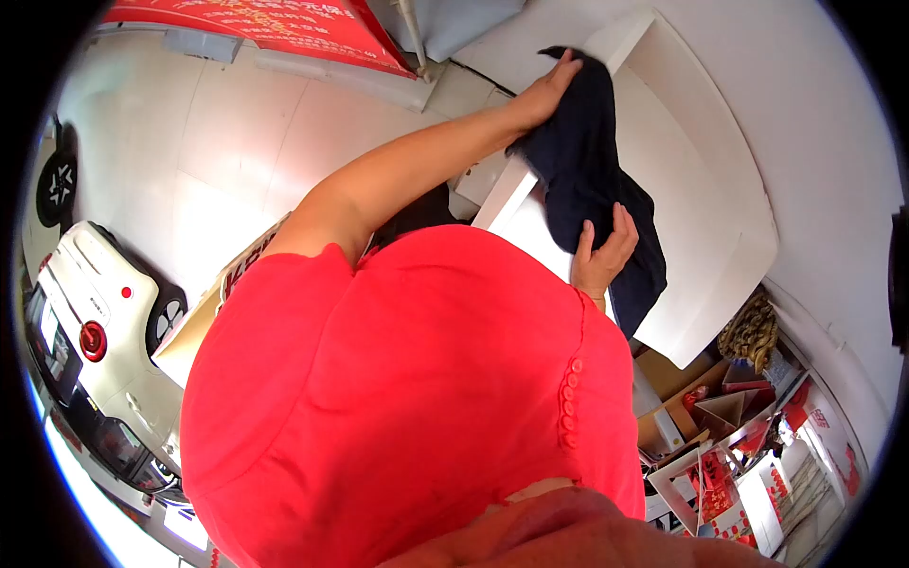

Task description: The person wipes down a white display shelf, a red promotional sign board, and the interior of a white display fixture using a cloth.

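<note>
A dark navy cloth [589,142], perhaps a garment, lies in loose folds across the edge of a white, curved-edged piece of furniture [710,199]. At the cloth's far end, my left hand [549,92] is closed on its edge, with that arm stretched forward. Closer to my body, my right hand [606,251] rests on the lower part of the cloth, thumb and fingers apart. The lowest folds hang beside my red shirt [426,369], which fills the middle of the view.
An open box [677,398] with mixed items stands at the lower right, near a golden ornament [750,331]. Red-and-white printed items [720,483] are beyond it. A white vehicle [104,322] and a cardboard box [189,336] are at left. A red banner [284,33] hangs at the top.
</note>
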Tool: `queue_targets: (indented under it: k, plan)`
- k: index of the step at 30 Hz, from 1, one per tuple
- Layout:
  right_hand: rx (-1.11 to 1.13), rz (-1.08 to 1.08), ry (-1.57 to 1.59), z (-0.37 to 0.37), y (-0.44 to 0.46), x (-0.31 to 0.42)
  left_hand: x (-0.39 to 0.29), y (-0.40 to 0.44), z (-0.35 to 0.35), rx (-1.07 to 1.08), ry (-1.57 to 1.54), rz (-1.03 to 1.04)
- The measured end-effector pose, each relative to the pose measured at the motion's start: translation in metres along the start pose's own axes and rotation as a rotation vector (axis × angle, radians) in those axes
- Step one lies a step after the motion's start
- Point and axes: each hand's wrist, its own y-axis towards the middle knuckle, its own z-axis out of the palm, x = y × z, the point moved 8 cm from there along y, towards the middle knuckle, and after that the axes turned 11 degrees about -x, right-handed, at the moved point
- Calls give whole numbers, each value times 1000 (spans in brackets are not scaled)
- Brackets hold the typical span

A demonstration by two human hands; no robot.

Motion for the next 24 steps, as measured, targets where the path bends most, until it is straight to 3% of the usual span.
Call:
queue_targets:
  k: [5, 6, 10, 12, 16, 19, 24]
  plan:
    - [22, 2, 5, 3, 1, 0, -85, 54, 37, 37, -27, 157]
    - [24, -1, 12, 4, 1, -1, -77, 72, 34, -242, -202, 220]
    - [45, -11, 4, 6, 0, -1, -69, 64, 28, -169, -164, 285]
    - [49, -14, 8, 6, -1, 0, -67, 35, 27, 7, -19, 188]
    - [59, -35, 5, 7, 1, 0, -9, 14, 16, 79, -94, -28]
    - [67, -50, -22, 7, 2, 4, 9, -17, 2, 3, -119, 10]
    - [68, -81, -18, 7, 2, 4, 53, -77, -28, -137, 0, -238]
